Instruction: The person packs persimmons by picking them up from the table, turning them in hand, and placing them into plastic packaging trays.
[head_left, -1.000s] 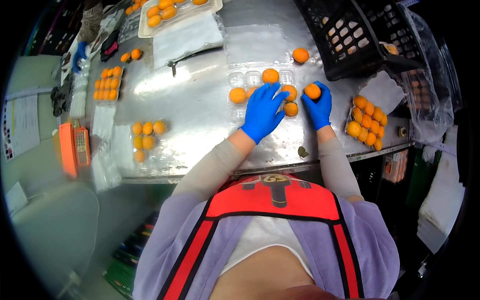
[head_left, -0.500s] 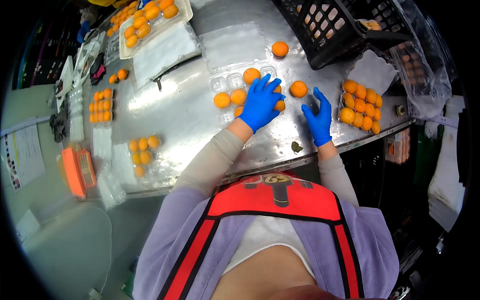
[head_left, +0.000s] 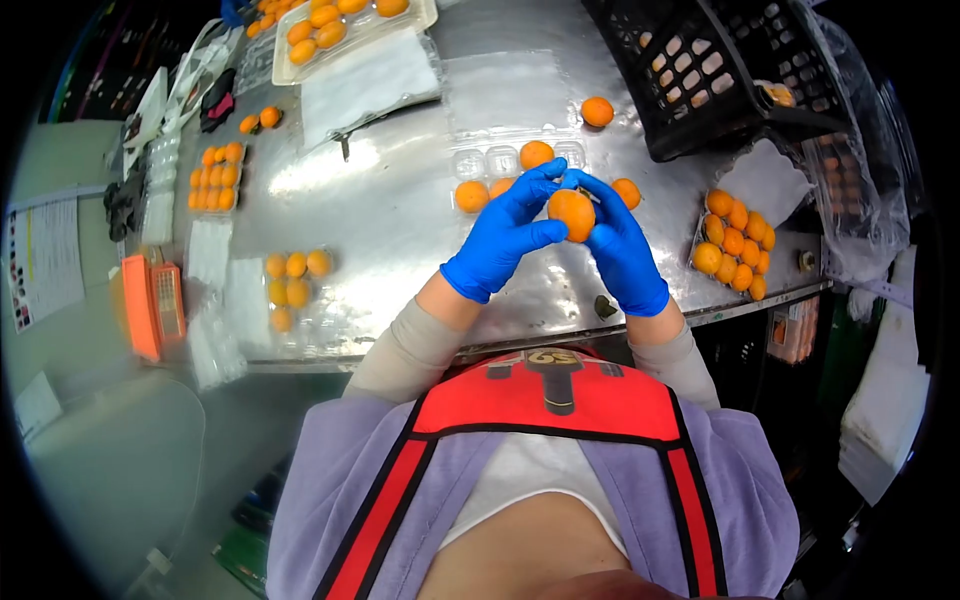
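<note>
Orange fruit (head_left: 572, 215) between two blue-gloved hands, raised over the near right part of a clear tray (head_left: 468, 163).

The step in hand looks like handling one piece above the tray; the next move seems to call for a light, even grip and for fingers kept clear of the fruit beneath. The piece is round, smooth and evenly orange, its right edge in shade. The left hand (head_left: 515, 230) curves around its left side, thumb against it and fingers arched above; the right hand (head_left: 622, 250) closes in from the right, so both hold it. Behind them the tray shows unfilled cups beside seated fruit; one loose fruit (head_left: 626, 193) sits just right, a filled pack (head_left: 734, 240) farther off.
</note>
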